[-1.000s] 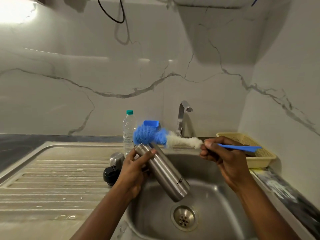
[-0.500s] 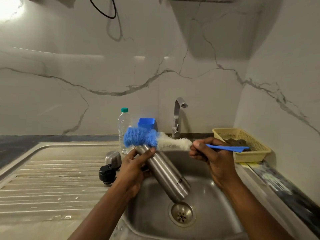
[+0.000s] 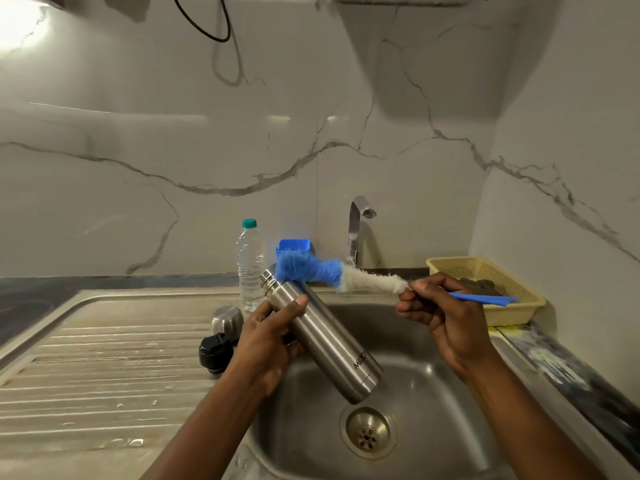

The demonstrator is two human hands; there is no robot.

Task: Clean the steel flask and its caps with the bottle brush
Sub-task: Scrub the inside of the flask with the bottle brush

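Observation:
My left hand (image 3: 268, 344) grips the steel flask (image 3: 329, 344) around its upper body, holding it tilted over the sink bowl (image 3: 408, 348) with the open mouth up and to the left. My right hand (image 3: 440, 315) holds the blue handle of the bottle brush (image 3: 341, 275). Its blue and white bristles lie across the flask's neck, outside the mouth. A steel cap (image 3: 228, 319) and a black inner cap (image 3: 215, 353) sit on the drainboard (image 3: 104, 358) just left of my left hand.
A clear water bottle (image 3: 250, 263) and a blue container (image 3: 293, 245) stand behind the flask by the wall. The tap (image 3: 356, 226) rises behind the bowl. A yellow basket (image 3: 485, 289) sits at the right. The drain (image 3: 367, 432) lies below the flask.
The brush head has slid a little to the right, uncovering the flask's threaded mouth. Both hands keep their hold.

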